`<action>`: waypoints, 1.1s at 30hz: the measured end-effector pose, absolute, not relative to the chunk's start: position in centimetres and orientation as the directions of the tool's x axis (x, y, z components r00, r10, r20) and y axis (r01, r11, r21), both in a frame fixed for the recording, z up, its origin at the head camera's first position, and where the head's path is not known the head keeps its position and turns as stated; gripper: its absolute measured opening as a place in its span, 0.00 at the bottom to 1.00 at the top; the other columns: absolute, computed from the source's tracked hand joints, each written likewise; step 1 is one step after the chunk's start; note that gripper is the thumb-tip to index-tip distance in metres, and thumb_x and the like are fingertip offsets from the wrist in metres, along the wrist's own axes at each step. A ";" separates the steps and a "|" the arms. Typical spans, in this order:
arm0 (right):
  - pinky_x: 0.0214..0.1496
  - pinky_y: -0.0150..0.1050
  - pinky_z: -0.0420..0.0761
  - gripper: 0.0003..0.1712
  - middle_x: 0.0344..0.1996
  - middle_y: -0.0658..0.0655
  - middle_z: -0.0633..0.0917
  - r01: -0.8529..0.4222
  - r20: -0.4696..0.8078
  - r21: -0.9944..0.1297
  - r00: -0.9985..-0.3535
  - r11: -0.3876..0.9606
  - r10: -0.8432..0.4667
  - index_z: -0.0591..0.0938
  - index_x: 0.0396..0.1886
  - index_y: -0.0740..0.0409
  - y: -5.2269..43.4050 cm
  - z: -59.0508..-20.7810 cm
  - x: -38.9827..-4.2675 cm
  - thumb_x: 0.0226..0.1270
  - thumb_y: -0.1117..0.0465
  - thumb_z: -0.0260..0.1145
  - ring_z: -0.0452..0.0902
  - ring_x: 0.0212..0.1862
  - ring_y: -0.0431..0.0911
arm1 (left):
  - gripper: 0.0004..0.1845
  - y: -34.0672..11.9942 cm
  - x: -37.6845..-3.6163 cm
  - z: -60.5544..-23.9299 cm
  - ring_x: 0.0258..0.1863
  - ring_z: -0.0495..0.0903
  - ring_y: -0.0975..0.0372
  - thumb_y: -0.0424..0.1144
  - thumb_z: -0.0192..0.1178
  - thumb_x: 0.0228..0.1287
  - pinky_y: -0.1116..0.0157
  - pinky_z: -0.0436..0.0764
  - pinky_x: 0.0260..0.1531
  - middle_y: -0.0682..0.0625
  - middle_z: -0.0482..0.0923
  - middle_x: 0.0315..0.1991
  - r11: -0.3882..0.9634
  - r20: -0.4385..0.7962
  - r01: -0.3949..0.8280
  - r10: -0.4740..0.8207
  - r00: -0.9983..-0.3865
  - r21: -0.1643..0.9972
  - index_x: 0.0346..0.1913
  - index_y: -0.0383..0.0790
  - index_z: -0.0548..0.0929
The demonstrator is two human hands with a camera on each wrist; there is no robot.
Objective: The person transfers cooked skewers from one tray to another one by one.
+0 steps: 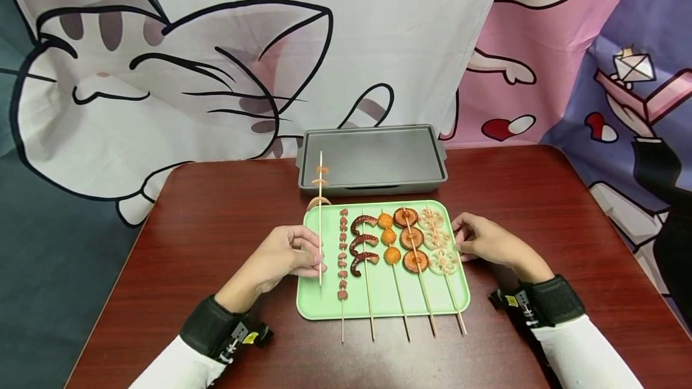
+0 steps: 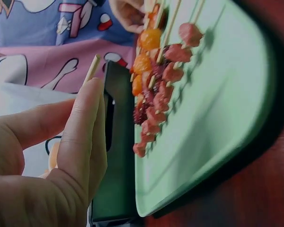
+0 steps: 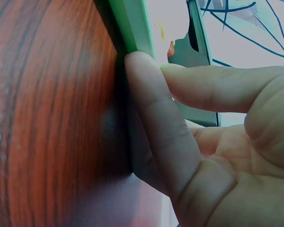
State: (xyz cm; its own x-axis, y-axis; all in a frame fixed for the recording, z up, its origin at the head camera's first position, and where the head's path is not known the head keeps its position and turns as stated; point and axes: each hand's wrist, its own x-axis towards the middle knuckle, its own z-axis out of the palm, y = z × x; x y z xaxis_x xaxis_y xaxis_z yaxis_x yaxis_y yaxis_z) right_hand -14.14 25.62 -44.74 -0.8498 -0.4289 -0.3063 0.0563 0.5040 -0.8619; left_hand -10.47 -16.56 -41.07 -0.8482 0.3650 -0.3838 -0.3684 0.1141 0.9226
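In the head view my left hand (image 1: pixel 286 257) pinches the lower stick of a skewer (image 1: pixel 321 227) that carries a few tan-orange slices. It stands upright over the left part of a light green tray (image 1: pixel 319 308). My right hand (image 1: pixel 492 242) pinches the tray's right rim between thumb (image 3: pixel 208 87) and fingers. On the tray lie a skewer of small pink meat pieces (image 1: pixel 343 254), one of dark red octopus tentacles (image 1: pixel 363 242), one of orange balls (image 1: pixel 388 237), one of mushroom caps (image 1: pixel 412 238) and one of lotus root slices (image 1: pixel 437 239).
A grey rectangular grill pan (image 1: pixel 373 158) stands behind the tray, close to its far edge. Several skewer sticks poke out over the tray's near edge. The brown wooden table (image 1: pixel 216 209) ends at a cartoon-printed cloth (image 1: pixel 378 47).
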 end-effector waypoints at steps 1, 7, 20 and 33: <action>0.34 0.38 0.90 0.19 0.35 0.62 0.79 0.056 -0.306 -0.862 -0.851 0.504 -0.428 0.71 0.56 0.76 25.6 -44.8 -14.1 0.67 0.77 0.61 0.80 0.35 0.48 | 0.15 -16.6 -10.3 -41.2 0.31 0.90 0.56 0.18 0.62 0.63 0.54 0.92 0.38 0.46 0.82 0.30 0.121 -0.387 -0.369 0.368 -0.845 0.921 0.51 0.17 0.73; 0.34 0.38 0.90 0.19 0.35 0.62 0.80 0.059 -0.311 -0.860 -0.849 0.508 -0.428 0.71 0.57 0.76 25.7 -45.0 -14.0 0.67 0.77 0.61 0.80 0.35 0.48 | 0.14 -17.0 -9.0 -41.7 0.29 0.90 0.56 0.19 0.64 0.62 0.55 0.92 0.37 0.45 0.83 0.30 0.141 -0.402 -0.379 0.404 -0.821 0.915 0.48 0.17 0.73; 0.35 0.38 0.90 0.19 0.36 0.62 0.79 0.062 -0.307 -0.867 -0.848 0.494 -0.433 0.70 0.57 0.76 25.7 -45.0 -14.1 0.68 0.77 0.61 0.80 0.35 0.48 | 0.08 -17.4 -7.2 -41.9 0.29 0.89 0.55 0.17 0.63 0.59 0.57 0.92 0.36 0.44 0.84 0.27 0.139 -0.433 -0.420 0.464 -0.772 0.897 0.39 0.23 0.76; 0.35 0.38 0.90 0.19 0.36 0.62 0.79 0.068 -0.314 -0.863 -0.849 0.501 -0.426 0.70 0.57 0.76 25.6 -44.8 -14.2 0.68 0.77 0.61 0.80 0.35 0.48 | 0.07 -17.8 -5.8 -42.9 0.28 0.88 0.57 0.17 0.65 0.59 0.60 0.92 0.33 0.45 0.85 0.25 0.179 -0.471 -0.445 0.490 -0.733 0.878 0.37 0.24 0.78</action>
